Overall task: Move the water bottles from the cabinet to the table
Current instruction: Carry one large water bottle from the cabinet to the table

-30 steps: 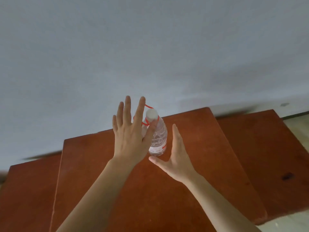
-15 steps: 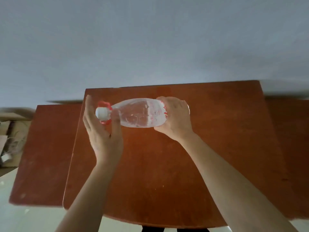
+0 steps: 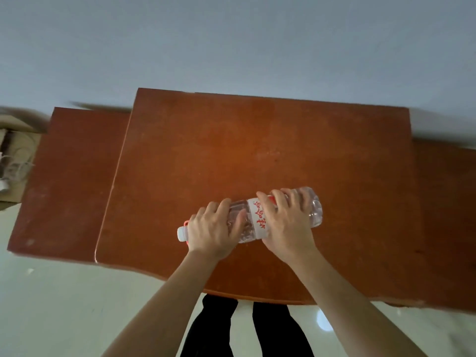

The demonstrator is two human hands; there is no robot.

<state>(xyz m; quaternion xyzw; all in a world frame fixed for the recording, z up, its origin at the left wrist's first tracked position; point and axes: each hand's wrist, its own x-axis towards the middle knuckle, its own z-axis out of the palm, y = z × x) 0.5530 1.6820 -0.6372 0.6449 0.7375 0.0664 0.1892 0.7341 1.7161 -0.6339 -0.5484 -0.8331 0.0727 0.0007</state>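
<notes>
A clear plastic water bottle (image 3: 253, 219) with a white cap and a white label with red print lies sideways above the reddish-brown wooden top (image 3: 257, 150), cap to the left. My left hand (image 3: 213, 229) grips its neck end, fingers curled over it. Around the labelled middle and base my right hand (image 3: 287, 220) wraps its fingers. Whether the bottle touches the wood is hidden by my hands.
Lower wooden surfaces of the same colour flank the top at left (image 3: 69, 181) and right (image 3: 445, 202). A cardboard box (image 3: 13, 161) with white items sits at the far left. A grey wall stands behind. My dark trouser legs and pale floor show below.
The bottle went from standing upright to lying sideways in both hands, then came down and toward me. My left hand moved from the cap to gripping the neck end.
</notes>
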